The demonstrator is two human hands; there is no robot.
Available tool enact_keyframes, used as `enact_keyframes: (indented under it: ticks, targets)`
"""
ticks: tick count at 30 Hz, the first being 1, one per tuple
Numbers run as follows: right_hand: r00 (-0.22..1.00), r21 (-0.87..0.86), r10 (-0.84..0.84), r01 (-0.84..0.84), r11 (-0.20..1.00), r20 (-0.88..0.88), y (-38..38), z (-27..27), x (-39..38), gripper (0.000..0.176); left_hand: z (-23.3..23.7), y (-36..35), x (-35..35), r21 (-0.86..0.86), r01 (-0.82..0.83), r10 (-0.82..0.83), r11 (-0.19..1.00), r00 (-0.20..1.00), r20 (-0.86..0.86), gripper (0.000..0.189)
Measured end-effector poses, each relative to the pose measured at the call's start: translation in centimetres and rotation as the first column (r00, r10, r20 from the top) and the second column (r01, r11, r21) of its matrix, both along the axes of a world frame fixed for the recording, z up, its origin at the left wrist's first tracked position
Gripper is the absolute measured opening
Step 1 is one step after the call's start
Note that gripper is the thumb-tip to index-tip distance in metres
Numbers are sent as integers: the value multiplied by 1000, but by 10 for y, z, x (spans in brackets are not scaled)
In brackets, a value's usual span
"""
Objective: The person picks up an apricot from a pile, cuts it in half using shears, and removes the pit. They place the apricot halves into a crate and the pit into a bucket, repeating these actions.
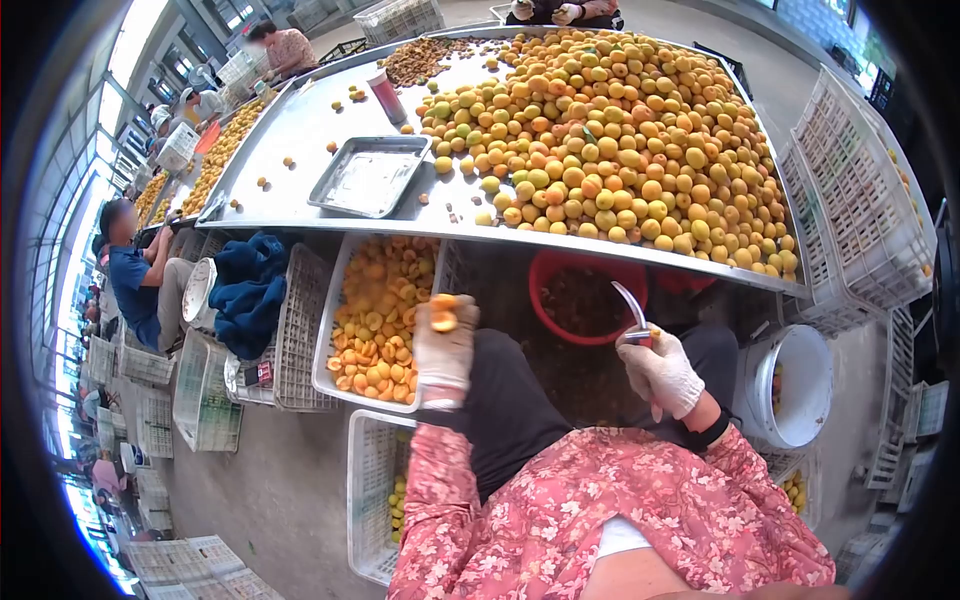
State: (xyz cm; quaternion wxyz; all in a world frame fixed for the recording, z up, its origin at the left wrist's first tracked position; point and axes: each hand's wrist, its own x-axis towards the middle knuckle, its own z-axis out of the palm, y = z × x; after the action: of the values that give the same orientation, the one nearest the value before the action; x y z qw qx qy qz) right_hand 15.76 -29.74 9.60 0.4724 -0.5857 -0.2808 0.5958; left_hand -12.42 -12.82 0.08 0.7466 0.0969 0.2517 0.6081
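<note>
Head view: your left hand (443, 352), gloved, slightly blurred, fingers closed on a cut fruit (443, 314), at the right side of the white crate (365, 400); whether one piece or two, you cannot tell from here. Your right hand (666, 376), gloved, wrapped round the handle of a curved tool (630, 303), its metal end pointing up and away from you. In the crate, a heap of fruit halves (375, 348); on the metal table (250, 205), a large pile of whole fruit (620, 150), beside a shallow tray (365, 178). Under the table edge, between your hands and farther off, a red basin (536, 296) of dark matter. Likely faults: cut fruit slipping from a damp glove past the crate's rim to the floor; the exposed tip catching your left glove, should both hands close together carelessly
</note>
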Motion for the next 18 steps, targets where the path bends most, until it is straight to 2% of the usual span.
enact_keyframes:
  ticks: [1, 2, 3, 5, 6, 7, 8, 10, 12, 13, 14, 15, 16, 17, 18]
  targets:
    - [988, -16, -39, 37, 999, -152, 1, -4, 3, 15, -29, 16, -22, 253, -66, 174, 965, 884, -433, 40]
    - [975, -37, -73, 67, 997, -208, 2, -1, 5, 9, -32, 23, -38, 7, -104, 104, 995, 992, -78, 47]
    - [975, -39, -71, 64, 997, -213, 3, -3, 8, 9, -29, 28, -51, -280, -125, 206, 952, 937, 283, 55]
    - [862, 29, -149, 187, 982, -485, 2, -8, 19, 12, -31, 31, -35, -259, -160, 177, 953, 983, 45, 56]
    - [814, 24, -202, 256, 966, -545, 3, -9, 25, 16, -22, 32, -17, -161, -70, 56, 985, 995, -86, 55]
    - [777, 20, -244, 313, 950, -580, 4, -6, 27, 18, -13, 37, 5, -75, 36, -52, 997, 973, -225, 54]
    - [736, -14, -265, 329, 944, -623, 3, -8, 31, 18, 7, 42, 31, -51, 121, -130, 991, 954, -270, 44]
    - [690, -77, -266, 292, 953, -673, -2, -15, 37, 19, 46, 48, 90, 78, 214, -140, 974, 832, -536, 37]
    - [700, -146, -236, 188, 971, -674, -12, -21, 38, 20, 47, 70, 140, 195, 376, -96, 906, 630, -771, 32]
    - [725, -121, -193, 151, 981, -661, -17, -23, 39, 22, 59, 75, 165, 331, 442, 186, 834, 339, -922, 30]
    - [688, -134, -210, 162, 978, -695, -20, -32, 41, 23, 35, 96, 187, 431, 531, 409, 730, 166, -897, 34]
    - [646, -157, -227, 164, 974, -729, -23, -42, 45, 24, 47, 99, 206, 488, 596, 643, 638, -63, -763, 32]
    - [683, -108, -202, 178, 978, -702, -25, -46, 49, 27, 58, 110, 221, 302, 757, 646, 580, -201, -736, 29]
    - [680, -110, -198, 172, 979, -706, -26, -52, 56, 30, 40, 121, 236, 393, 766, 746, 509, -164, -645, 30]
    - [681, -103, -173, 142, 984, -712, -25, -54, 61, 32, 51, 123, 247, 206, 825, 704, 526, -287, -650, 34]
